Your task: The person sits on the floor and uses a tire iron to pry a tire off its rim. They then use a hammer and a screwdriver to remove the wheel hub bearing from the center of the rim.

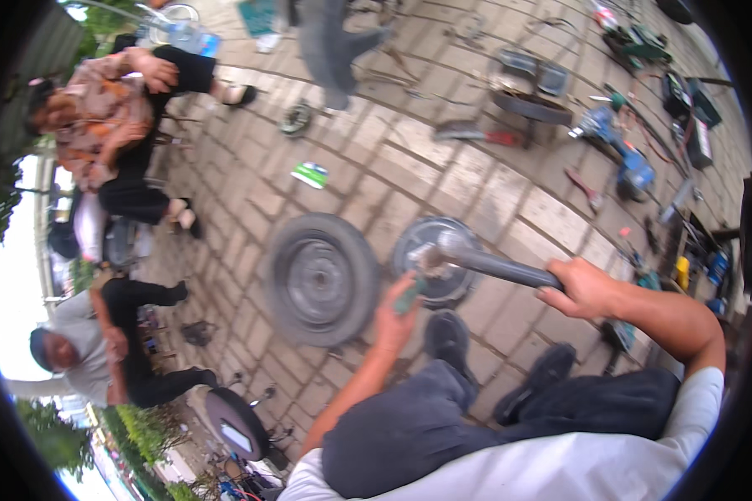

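My right hand (581, 288) is wrapped round the dark handle of a hammer (510, 267). The hammer's head, blurred, is over a round grey metal wheel part (464, 290) lying on the paving in front of my shoes. In my closed left hand (391, 321) is a tool with a green handle (409, 296), held at the near left edge of that part. Its tip is partly lost behind the hammer head, so I cannot tell its kind. Just left lies a small wheel with its tyre (319, 280), flat on the ground.
Two people sit at the left, one in a patterned top (109, 117), one in grey (88, 346). A blue power tool (631, 171), a red-handled blade (476, 134) and a metal stand (530, 92) lie ahead right. A green-and-white packet (310, 174) lies beyond the wheel.
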`<state>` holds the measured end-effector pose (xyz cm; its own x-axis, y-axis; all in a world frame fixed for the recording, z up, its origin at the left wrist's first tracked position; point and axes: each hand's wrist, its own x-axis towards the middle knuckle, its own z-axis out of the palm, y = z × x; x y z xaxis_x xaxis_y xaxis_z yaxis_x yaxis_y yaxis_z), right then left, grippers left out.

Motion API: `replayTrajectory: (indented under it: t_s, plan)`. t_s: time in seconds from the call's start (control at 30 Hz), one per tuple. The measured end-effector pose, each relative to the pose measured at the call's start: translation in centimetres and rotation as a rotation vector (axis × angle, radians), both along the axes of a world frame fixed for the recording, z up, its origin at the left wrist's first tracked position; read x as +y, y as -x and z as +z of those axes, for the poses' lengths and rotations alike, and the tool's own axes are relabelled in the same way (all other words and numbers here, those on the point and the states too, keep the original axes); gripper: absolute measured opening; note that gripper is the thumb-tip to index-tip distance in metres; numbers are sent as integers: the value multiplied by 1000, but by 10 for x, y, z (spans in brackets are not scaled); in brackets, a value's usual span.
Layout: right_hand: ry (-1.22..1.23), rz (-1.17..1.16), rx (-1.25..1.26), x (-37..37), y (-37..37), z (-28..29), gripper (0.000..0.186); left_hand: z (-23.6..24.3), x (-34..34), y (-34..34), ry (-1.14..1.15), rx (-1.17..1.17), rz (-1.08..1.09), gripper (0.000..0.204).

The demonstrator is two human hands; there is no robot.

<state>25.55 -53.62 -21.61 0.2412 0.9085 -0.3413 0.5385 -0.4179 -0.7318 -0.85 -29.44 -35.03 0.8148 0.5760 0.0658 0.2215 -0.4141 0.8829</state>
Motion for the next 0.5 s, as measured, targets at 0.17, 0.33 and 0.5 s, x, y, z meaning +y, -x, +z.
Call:
replayTrajectory:
  t_s: [0.17, 0.33, 0.5]
  plan:
    - [-73, 27, -114, -10, 6, -2, 37, 21, -14, -18, -191, 31, -20, 37]
    - [-169, 191, -204, -17, 22, -7, 42, 9, -15, -20, -261, -36, -26, 42]
    - [-10, 192, -305, -22, 21, -19, 44, 11, -9, -35, -138, 7, 42, 43]
